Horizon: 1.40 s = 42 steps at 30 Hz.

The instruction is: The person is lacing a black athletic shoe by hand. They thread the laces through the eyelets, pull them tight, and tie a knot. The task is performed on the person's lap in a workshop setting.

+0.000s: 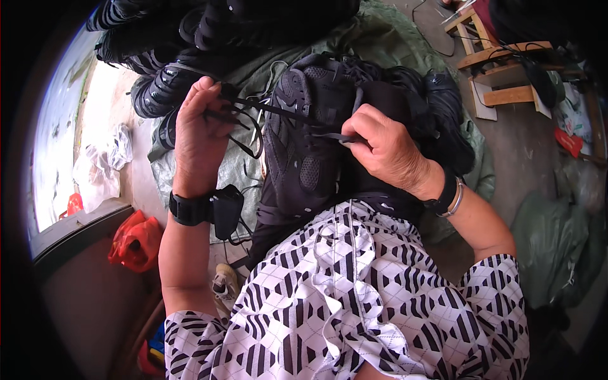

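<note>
A black sneaker (307,174) with mesh panels lies across my lap. My left hand (201,139) is raised to its left, fingers closed on a black shoelace (273,109), with loose loops hanging below. The lace runs taut from there toward the sneaker's eyelets. Over the sneaker's right side, my right hand (396,152) pinches a lace end (335,135) between thumb and fingers. More black shoes (443,95) lie just beyond and to the right, partly hidden by the right hand.
Black shoes (152,92) are heaped at the far left on a green sheet (247,88). A wooden stool (506,76) stands at the far right, with a green bag (548,240) nearer. On the left are a red plastic bag (136,240) and a white one (98,171).
</note>
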Tool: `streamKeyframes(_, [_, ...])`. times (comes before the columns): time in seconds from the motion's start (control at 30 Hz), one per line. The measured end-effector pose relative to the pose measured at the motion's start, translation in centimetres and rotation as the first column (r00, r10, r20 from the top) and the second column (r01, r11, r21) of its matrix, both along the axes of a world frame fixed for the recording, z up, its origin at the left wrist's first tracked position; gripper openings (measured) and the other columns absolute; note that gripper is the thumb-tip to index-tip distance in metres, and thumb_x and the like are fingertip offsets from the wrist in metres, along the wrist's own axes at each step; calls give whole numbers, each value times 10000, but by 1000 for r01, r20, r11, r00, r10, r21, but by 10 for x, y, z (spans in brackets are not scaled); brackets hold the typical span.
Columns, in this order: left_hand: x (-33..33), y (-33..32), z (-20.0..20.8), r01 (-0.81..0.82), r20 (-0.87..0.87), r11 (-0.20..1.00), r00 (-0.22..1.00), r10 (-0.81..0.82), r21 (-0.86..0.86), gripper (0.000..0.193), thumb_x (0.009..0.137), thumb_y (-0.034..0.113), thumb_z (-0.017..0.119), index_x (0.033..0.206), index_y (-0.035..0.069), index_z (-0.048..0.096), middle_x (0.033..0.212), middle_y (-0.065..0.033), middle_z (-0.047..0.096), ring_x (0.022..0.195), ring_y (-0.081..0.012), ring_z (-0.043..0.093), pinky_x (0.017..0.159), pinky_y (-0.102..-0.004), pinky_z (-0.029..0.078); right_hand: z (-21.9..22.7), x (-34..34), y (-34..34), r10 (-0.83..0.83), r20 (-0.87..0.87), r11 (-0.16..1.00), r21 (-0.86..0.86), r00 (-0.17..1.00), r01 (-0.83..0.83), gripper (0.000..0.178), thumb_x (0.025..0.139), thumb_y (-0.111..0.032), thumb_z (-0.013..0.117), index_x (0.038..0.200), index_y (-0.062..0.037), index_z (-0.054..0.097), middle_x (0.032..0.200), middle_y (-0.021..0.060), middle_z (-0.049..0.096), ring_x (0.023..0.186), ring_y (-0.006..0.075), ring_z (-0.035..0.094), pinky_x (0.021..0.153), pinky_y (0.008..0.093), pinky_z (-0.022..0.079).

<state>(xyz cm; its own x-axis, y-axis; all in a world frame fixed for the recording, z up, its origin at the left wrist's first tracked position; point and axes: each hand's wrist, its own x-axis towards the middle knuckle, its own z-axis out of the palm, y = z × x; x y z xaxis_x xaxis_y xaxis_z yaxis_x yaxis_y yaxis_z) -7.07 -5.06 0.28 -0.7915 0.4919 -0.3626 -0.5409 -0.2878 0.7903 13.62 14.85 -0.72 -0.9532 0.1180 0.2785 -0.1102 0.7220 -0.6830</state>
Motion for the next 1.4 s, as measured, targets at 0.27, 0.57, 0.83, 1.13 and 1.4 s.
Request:
streamKeyframes(0.27, [0, -7, -17, 41, 48, 999, 998, -39, -28, 45, 921, 110, 576, 928, 154, 581, 584, 122, 361, 414, -13, 229, 415, -195, 199, 17, 1, 6, 132, 294, 971, -230, 947, -64, 127, 770, -16, 714, 846, -19, 613, 787, 58, 544, 677, 156, 615, 608, 277, 512])
streamKeyframes(0.57, [5, -3, -11, -40, -80, 998, 996, 37, -38, 72, 911, 87, 569, 923, 153, 596, 616, 84, 436, 438, -16, 293, 419, -197, 218, -2, -8, 14, 92, -166, 876, 483, 982, 0, 236, 740, 51, 642, 948, -40, 577, 726, 78, 523, 601, 245, 607, 496, 321, 497])
streamKeyframes(0.83, [0, -15, -25, 9, -53, 1000, 999, -8, 14, 96, 893, 66, 581, 926, 153, 608, 718, 50, 518, 488, -23, 359, 424, -198, 240, 4, -3, 2, 58, -40, 998, -13, 997, -59, 143, 809, -2, 666, 946, -5, 626, 773, 90, 650, 612, 162, 621, 596, 270, 519])
streamKeyframes(1.13, [-23, -25, 22, 7, -95, 952, 995, 24, 307, 90, 916, 55, 547, 922, 135, 588, 639, 62, 479, 413, -12, 291, 410, -191, 227, 12, 10, 1, 39, 251, 926, -373, 967, 60, 96, 910, -72, 638, 965, -7, 684, 731, -19, 604, 641, 24, 526, 604, 182, 435])
streamKeyframes(1.4, [-36, -46, 16, 124, -243, 990, 965, -103, 72, 132, 948, 88, 529, 1059, 95, 599, 677, 59, 531, 431, -6, 296, 417, -178, 224, 9, 6, 16, -227, 22, 974, -9, 974, 227, 118, 908, -151, 634, 972, -52, 641, 861, 129, 658, 780, 299, 665, 677, 344, 526])
